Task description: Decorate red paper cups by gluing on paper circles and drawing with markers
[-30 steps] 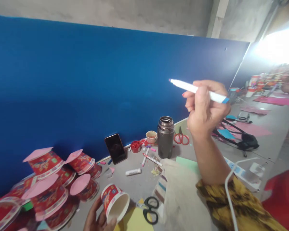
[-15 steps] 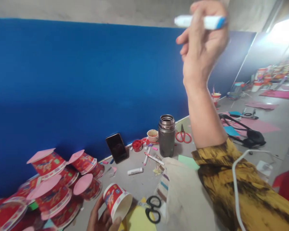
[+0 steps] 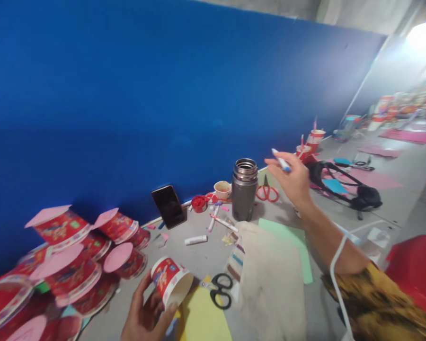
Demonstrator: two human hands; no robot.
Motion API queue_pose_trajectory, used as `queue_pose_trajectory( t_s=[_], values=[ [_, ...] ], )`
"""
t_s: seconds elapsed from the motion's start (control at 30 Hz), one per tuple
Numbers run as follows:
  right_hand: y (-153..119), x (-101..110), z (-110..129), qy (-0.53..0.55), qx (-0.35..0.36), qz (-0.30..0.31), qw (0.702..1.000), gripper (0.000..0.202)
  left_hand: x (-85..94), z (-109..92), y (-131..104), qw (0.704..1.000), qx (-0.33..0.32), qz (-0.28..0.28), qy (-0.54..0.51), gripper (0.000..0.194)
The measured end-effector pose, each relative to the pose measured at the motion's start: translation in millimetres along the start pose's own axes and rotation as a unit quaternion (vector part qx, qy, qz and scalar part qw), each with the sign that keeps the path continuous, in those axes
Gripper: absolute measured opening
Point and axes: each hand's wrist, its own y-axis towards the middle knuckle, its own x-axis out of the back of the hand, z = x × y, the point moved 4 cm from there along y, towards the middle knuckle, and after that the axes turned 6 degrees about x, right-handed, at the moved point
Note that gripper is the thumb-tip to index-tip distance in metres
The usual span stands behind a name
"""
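My left hand (image 3: 147, 308) is wrapped round a red and white paper cup (image 3: 170, 282), tilted with its open mouth toward the lower right. My right hand (image 3: 293, 175) is raised beyond the table's middle, pinching a white marker with a blue end (image 3: 281, 160). It is right of the dark metal flask (image 3: 244, 192) and the red-handled scissors (image 3: 267, 190). Stacked red cups with pink paper discs (image 3: 66, 265) fill the left side. Black-handled scissors (image 3: 221, 290) lie on yellow paper (image 3: 204, 312) beside the held cup. A capped white glue tube or marker (image 3: 196, 240) lies behind it.
A phone (image 3: 168, 207) leans against the blue wall (image 3: 128, 104). Pale cloth (image 3: 270, 279) and green paper (image 3: 305, 255) lie right of centre. Farther right are a black strapped device (image 3: 365, 196), a white cable (image 3: 337, 260) and a red chair (image 3: 417, 265).
My right hand has come down from high up, still holding the marker. The left hand keeps hold of the cup. The view has shifted slightly.
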Motion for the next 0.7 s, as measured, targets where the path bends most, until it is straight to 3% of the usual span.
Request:
queue_pose_trajectory(
  t_s=[0.03,0.07,0.13,0.2,0.27,0.37,0.43,0.47,0.57,0.63,0.7],
  values=[
    [-22,6,7,-0.034,0.030,-0.014,0.999,0.036,-0.6,-4,-3,1.000,-0.004,0.001,0.004,0.114],
    [-45,8,16,-0.058,0.060,0.016,0.996,0.027,-1.0,-7,-4,1.000,-0.006,-0.001,0.014,0.115],
    [-94,-1,34,-0.057,0.128,0.184,0.973,0.029,-2.4,-9,-6,1.000,0.002,0.005,0.030,0.117],
    [-141,-16,47,-0.037,0.167,0.349,0.921,0.046,-3.5,-10,-6,1.000,0.002,0.014,0.024,0.121],
    [-178,-29,52,-0.027,0.170,0.456,0.873,0.041,-3.2,-10,-6,1.000,0.001,0.009,0.022,0.123],
    [-207,-43,49,-0.071,0.184,0.517,0.833,0.027,-2.0,-11,-7,1.000,0.004,0.005,0.029,0.123],
    [-209,-43,46,-0.077,0.210,0.504,0.834,0.027,-1.3,-11,-7,1.000,0.004,0.004,0.028,0.128],
    [-205,-41,43,-0.076,0.206,0.478,0.851,0.025,-0.6,-11,-7,1.000,0.002,-0.002,0.027,0.130],
    [-171,-24,18,-0.108,0.095,0.301,0.943,0.024,1.4,-10,-7,0.999,-0.020,-0.029,0.038,0.122],
    [-144,-12,-8,-0.139,-0.019,0.162,0.977,0.048,1.4,-8,-6,0.999,-0.034,-0.025,0.034,0.118],
    [-121,-12,-35,-0.117,-0.099,0.119,0.981,0.088,1.4,-7,-4,0.999,-0.033,-0.010,0.033,0.117]
  ],
)
